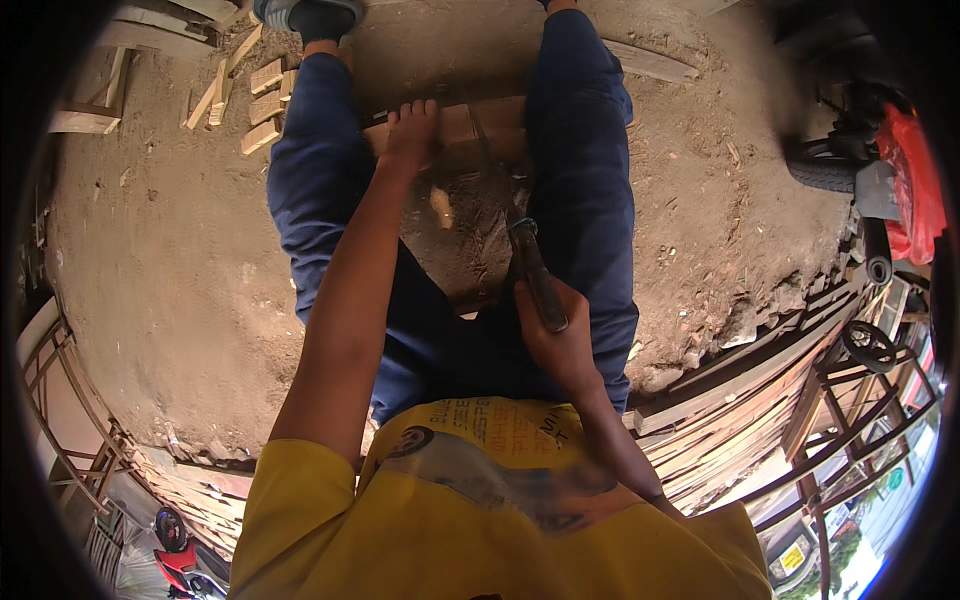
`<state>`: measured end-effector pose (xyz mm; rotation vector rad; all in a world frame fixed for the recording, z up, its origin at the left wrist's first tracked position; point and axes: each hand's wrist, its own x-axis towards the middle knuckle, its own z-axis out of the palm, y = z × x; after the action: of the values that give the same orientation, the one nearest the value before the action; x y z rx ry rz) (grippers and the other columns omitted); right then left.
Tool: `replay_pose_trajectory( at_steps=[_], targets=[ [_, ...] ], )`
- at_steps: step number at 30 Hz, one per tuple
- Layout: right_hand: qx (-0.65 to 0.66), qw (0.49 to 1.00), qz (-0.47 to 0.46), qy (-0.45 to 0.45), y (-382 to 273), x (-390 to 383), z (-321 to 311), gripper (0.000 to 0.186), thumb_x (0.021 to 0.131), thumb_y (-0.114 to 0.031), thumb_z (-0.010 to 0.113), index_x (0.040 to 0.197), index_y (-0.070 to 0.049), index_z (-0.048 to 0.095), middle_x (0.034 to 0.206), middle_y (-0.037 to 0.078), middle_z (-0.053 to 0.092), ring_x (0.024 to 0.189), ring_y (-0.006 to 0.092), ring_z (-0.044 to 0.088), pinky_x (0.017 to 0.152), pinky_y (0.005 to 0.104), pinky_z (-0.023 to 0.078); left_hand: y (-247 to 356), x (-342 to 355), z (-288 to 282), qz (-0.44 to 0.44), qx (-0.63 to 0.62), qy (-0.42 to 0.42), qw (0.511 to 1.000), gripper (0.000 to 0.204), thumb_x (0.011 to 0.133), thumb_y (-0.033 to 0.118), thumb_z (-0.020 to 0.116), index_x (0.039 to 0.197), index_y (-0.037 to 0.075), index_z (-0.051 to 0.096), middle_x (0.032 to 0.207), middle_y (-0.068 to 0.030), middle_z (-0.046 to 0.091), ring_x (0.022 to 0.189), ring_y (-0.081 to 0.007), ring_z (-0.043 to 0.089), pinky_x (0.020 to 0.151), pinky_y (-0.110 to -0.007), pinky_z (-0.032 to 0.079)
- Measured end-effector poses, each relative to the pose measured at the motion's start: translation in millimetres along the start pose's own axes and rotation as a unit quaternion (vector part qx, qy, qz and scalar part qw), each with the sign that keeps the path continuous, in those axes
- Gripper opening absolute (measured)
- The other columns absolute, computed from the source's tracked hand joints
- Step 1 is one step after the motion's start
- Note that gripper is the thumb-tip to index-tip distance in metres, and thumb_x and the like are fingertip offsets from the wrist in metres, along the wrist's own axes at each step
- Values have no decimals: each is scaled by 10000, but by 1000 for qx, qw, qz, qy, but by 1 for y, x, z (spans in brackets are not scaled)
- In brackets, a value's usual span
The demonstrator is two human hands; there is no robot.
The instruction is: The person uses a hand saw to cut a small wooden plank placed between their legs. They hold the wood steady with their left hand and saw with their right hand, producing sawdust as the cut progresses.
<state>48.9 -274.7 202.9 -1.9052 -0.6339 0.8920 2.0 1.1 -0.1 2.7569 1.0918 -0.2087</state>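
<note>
My left hand [408, 135] grips a wooden board [499, 130] lying crosswise between my legs, fingers over its far edge. My right hand [551, 330] is closed on the dark handle of a hand saw [529, 250], low between my thighs. The saw's thin blade runs forward and slightly left to the board, just right of my left hand, and looks to be resting across it. A small pale wood scrap [441, 206] lies on the dirt below the board.
Cut wood blocks [266, 106] and planks [160, 35] lie at the upper left. A loose plank [650, 60] sits beyond my right leg. A tire [820, 172] and red plastic [912, 180] are at the right. Stacked timber [730, 420] and metal frames [60, 400] line the lower sides.
</note>
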Motion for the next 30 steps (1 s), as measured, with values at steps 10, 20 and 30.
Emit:
replay_pose_trajectory(
  at_steps=[10,20,30],
  targets=[
    [-2,1000,2,-4,-2,16,4,213,900,-147,593,781,29,578,586,-18,489,559,33,438,492,270,366,-5,3,-6,-16,10,-35,999,664,684,156,751,1224,30,386,1216,-163,477,1191,-326,450,995,-494,347],
    [-17,999,3,-31,-2,28,9,194,903,-138,595,810,31,590,595,-16,499,574,32,437,509,255,372,-8,-5,8,-22,18,-44,999,681,683,188,750,1229,31,375,1230,-174,447,1199,-348,451,993,-547,356],
    [-16,999,8,-49,-3,64,13,178,900,-132,591,821,27,588,613,-7,523,579,35,446,516,264,385,-4,-5,-1,-42,-12,-48,998,687,680,84,740,1261,13,379,1274,-172,441,1220,-323,432,1013,-465,331]
  ],
)
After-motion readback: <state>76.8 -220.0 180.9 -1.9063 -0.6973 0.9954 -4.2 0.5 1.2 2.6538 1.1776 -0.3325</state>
